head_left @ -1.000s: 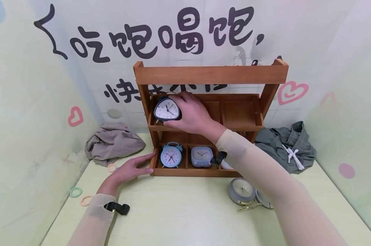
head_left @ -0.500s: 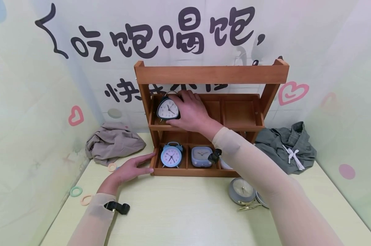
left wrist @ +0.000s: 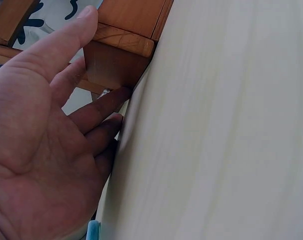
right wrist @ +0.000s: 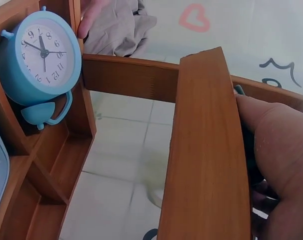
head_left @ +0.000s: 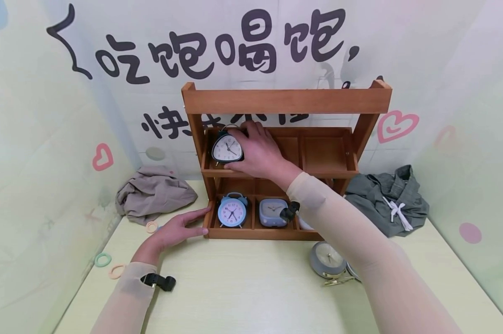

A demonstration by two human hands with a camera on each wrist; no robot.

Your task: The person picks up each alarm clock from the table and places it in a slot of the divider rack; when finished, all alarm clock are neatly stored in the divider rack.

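The right hand (head_left: 257, 150) is curled round a small black clock (head_left: 227, 148) with a white face, holding it in the left end compartment of the upper tier of the wooden shelf (head_left: 286, 101), which stands toward the back edge of the table (head_left: 243, 287). The clock looks roughly upright there, but I cannot tell whether its feet are down on the tier yet. The left hand (head_left: 178, 229) lies flat on the table with straight fingers pressed against the shelf's bottom left corner, bracing it and gripping nothing. Below, in the lower tier, a blue clock (head_left: 232, 211) sits in the left compartment and a grey square clock (head_left: 273, 212) beside it. A silver round clock (head_left: 327, 260) lies on the table in front of the shelf's right end. From where I stand, the risk is the black clock tipping forward off the shallow tier if the fingers let go before it sits flat, or the wrist catching the top rail on the way out and rocking the whole shelf.
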